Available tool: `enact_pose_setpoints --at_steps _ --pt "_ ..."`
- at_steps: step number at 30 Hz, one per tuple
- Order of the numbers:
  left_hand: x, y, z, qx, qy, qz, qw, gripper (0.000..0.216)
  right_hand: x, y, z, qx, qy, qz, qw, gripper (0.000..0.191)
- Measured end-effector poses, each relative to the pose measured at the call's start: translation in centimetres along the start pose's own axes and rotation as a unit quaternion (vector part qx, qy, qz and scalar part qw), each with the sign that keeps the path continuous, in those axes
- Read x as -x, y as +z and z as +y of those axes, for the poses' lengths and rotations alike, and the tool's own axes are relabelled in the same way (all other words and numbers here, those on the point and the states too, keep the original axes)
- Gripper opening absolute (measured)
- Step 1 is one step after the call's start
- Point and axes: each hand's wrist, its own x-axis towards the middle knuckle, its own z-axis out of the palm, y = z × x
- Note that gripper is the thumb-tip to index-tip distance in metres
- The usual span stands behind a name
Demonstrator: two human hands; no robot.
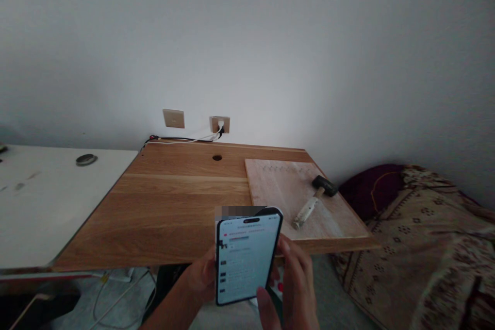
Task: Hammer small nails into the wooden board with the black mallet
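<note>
A smartphone with a lit screen showing a list is held upright, tilted back, in front of the table's near edge. My left hand is closed around its left side, and fingertips show at the right edge. My right hand curves around the right side, its fingers against that edge. The right thumb lies over the lower right corner of the screen. The text is too small to read. Below the phone, partly hidden by my right hand, is a small red spot on something dark green that I cannot make out.
A hammer with a black head and worn pale handle lies on a whitish board atop the wooden table. Cables run to a wall socket. Left stands a white table with a round lid; right, patterned fabric.
</note>
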Motion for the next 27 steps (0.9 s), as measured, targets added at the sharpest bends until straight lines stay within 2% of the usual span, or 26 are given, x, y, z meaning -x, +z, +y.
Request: enact_pose_setpoints --at_steps 3,8,13,16,18,22,27 --pt "0.2 -0.4 -0.4 0.007 0.001 0.013 1.000 0.107 -0.1 -0.5 0.7 0.013 -0.031 -0.023 0.999 0.064" --pt "0.3 -0.5 -0.5 0.025 0.009 0.002 1.000 0.100 0.0 -0.6 0.9 0.009 -0.001 -0.013 1.000 0.060" --pt "0.1 -0.2 -0.2 0.017 0.022 0.007 1.000 0.095 0.0 -0.6 1.1 0.011 -0.036 -0.026 0.999 0.066" --pt "0.2 -0.4 -0.5 0.020 0.029 -0.005 0.999 0.091 0.1 -0.4 0.7 0.006 -0.009 -0.025 1.000 0.065" --pt "0.3 -0.5 -0.6 0.021 0.034 -0.003 0.999 0.090 0.1 -0.2 0.1 -0.008 0.009 -0.028 1.000 0.070" --pt "0.6 -0.7 -0.6 0.018 0.036 0.036 0.999 0.090 0.2 0.2 -0.8 -0.022 0.002 -0.043 0.999 0.087" --pt "0.8 -0.9 -0.8 0.034 0.052 0.054 0.997 0.085 0.4 0.5 -0.4 -0.009 -0.023 -0.041 0.999 0.090"
